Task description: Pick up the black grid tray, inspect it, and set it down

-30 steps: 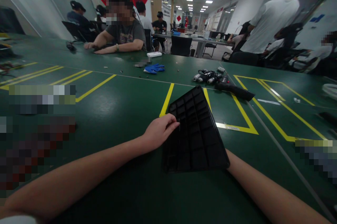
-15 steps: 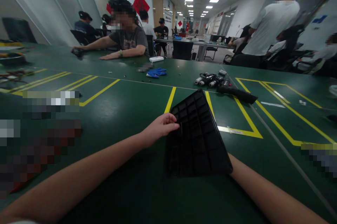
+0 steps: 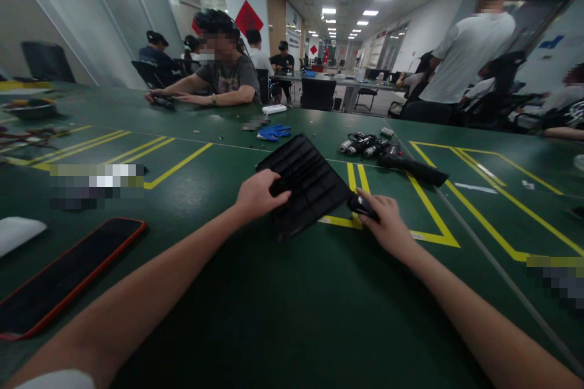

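A black ribbed plastic tray [image 3: 305, 179] lies flat on the green table [image 3: 283, 316], a little way out in front of me. My left hand [image 3: 258, 194] grips its left edge, thumb on top and fingers curled under. My right hand [image 3: 383, 224] is at the tray's right corner, fingers closed on a small dark part [image 3: 360, 205] there; I cannot tell whether that part belongs to the tray.
A phone in a red case [image 3: 64, 273] lies at near left. Blue gloves [image 3: 274, 131], metal cylinders [image 3: 365, 145] and a black tool [image 3: 413, 168] sit further out. Yellow tape lines [image 3: 433, 237] mark the table. A seated person [image 3: 223, 75] works opposite; another person [image 3: 465, 54] stands at right.
The tray has gone from tilted up near my body to lying flat further out on the table. My right hand has come out from behind it to its right corner.
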`<state>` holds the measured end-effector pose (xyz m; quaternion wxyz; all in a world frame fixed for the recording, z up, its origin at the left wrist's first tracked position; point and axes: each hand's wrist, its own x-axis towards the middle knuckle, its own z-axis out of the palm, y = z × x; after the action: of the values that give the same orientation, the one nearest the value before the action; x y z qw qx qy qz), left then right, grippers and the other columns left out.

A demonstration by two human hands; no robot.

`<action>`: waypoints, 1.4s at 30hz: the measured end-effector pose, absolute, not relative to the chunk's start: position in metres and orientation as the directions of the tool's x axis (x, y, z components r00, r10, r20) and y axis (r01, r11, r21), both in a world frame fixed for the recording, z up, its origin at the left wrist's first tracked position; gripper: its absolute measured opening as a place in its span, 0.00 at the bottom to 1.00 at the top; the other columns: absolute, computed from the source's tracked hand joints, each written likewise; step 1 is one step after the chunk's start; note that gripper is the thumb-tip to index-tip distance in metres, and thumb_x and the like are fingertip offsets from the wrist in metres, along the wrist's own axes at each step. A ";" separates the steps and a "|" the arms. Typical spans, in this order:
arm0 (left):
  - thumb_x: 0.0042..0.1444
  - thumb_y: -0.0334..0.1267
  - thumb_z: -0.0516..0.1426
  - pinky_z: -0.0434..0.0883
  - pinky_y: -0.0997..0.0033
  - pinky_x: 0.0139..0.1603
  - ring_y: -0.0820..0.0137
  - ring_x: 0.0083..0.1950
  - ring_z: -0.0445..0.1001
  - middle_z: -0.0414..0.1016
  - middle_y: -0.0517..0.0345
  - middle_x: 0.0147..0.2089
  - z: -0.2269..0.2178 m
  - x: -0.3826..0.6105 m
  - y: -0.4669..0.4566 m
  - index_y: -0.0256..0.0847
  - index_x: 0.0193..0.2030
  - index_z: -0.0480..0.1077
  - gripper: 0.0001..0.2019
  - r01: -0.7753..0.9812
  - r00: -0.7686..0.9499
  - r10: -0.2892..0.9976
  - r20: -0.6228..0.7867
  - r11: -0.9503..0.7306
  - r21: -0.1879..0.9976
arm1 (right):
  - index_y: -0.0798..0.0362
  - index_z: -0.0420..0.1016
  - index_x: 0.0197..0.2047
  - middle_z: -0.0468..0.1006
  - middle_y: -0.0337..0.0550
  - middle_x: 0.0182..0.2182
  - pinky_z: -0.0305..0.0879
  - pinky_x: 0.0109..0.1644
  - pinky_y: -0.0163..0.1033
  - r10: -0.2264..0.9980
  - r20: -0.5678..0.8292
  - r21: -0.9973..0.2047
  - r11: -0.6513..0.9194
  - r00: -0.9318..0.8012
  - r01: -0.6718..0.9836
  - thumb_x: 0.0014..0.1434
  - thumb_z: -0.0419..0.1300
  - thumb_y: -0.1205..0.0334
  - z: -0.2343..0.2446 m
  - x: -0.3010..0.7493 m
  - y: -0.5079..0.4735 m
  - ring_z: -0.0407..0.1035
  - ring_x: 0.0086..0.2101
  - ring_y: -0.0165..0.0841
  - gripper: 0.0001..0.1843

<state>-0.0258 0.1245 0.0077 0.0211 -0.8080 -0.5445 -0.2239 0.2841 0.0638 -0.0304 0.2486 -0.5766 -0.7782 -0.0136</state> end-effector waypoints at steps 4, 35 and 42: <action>0.51 0.55 0.51 0.69 0.63 0.40 0.54 0.45 0.73 0.75 0.42 0.44 0.018 -0.074 0.169 0.34 0.42 0.73 0.25 0.995 -0.061 0.975 0.215 0.041 0.096 | 0.52 0.64 0.59 0.72 0.55 0.45 0.58 0.53 0.55 0.906 0.413 -0.202 -0.012 0.097 0.979 0.58 0.48 0.56 -0.029 0.348 0.084 0.62 0.47 0.48 0.26; 0.62 0.43 0.49 0.57 0.56 0.64 0.62 0.65 0.58 0.62 0.49 0.64 -0.007 0.027 0.041 0.40 0.59 0.63 0.20 0.431 0.877 0.469 0.108 -0.865 0.256 | 0.62 0.65 0.56 0.69 0.60 0.52 0.55 0.57 0.61 0.924 0.358 0.074 -0.172 0.135 0.982 0.62 0.42 0.53 -0.036 0.385 0.077 0.60 0.54 0.51 0.28; 0.62 0.31 0.47 0.61 0.57 0.61 0.62 0.61 0.63 0.67 0.45 0.59 -0.009 0.017 0.066 0.34 0.55 0.66 0.17 0.552 0.797 0.554 0.241 -0.830 0.086 | 0.66 0.65 0.56 0.71 0.62 0.48 0.57 0.56 0.50 0.935 0.337 0.102 -0.153 0.111 0.983 0.61 0.42 0.56 -0.051 0.392 0.083 0.62 0.50 0.48 0.27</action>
<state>0.0174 0.0658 -0.0089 -0.0055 -0.9478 -0.2917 -0.1288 0.3920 0.0833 -0.0508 0.0735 -0.7416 -0.6465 -0.1630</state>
